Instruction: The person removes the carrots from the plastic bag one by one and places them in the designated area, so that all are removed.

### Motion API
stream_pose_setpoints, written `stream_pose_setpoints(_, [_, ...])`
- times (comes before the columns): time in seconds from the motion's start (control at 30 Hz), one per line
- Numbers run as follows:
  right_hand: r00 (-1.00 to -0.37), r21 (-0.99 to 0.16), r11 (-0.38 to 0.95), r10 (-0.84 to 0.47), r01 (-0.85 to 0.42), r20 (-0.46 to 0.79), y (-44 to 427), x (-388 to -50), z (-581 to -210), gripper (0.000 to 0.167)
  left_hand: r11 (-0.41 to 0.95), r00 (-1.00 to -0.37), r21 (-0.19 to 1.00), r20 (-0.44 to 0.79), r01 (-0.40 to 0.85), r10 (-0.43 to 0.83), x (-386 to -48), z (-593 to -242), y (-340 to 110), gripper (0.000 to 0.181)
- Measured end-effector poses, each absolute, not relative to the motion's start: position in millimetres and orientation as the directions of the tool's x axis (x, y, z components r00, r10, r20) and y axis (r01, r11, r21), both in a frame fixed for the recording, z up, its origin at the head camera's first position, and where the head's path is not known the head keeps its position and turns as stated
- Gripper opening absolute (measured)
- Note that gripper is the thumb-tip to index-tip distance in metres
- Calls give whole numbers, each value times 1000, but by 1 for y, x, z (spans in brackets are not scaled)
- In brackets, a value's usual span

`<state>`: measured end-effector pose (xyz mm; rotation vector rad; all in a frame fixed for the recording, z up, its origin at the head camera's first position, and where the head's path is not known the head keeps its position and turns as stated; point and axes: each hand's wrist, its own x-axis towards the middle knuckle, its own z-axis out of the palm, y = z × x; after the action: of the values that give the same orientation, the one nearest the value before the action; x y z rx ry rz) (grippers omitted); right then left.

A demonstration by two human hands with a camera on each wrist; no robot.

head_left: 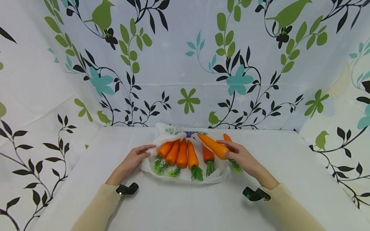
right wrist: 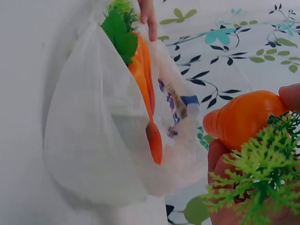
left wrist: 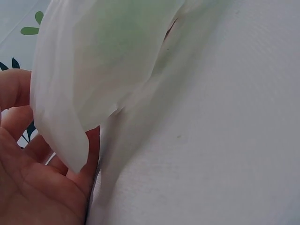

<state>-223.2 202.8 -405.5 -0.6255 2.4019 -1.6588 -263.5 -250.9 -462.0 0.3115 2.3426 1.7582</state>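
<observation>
The right hand grips a carrot, its fingers and thumb curled round the thick end, and the carrot's narrow tip points up and to the left over the right part of the bag. In the right wrist view, feathery greenery sprouts beside the thick end of this held carrot. The left hand touches the left edge of the white plastic bag, thumb a little apart from the index finger; the left wrist view shows the film hanging in front of loosely bent fingers, so I cannot tell whether they pinch it. There is one bag, lying on the white tablecloth with its printed part at the far side. Five carrots lie in or on it: four side by side at the left, and one set apart to their right, partly under the tip of the held one. The held carrot makes six, and one more orange tip shows just behind the right hand, most of it hidden. Of the four, the rightmost has a broad-leaved top, while feathery sprigs lie at the others' thick ends. Two dark wristbands show, one at each wrist, by the beige sleeves.
</observation>
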Motion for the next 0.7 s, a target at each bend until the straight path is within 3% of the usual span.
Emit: stream_pose_setpoints(0.7, [-957,-881,423,-274,-213,100,280,-224,-415,50,252,-956,968,-62,13,286,-265,-463,-251,41])
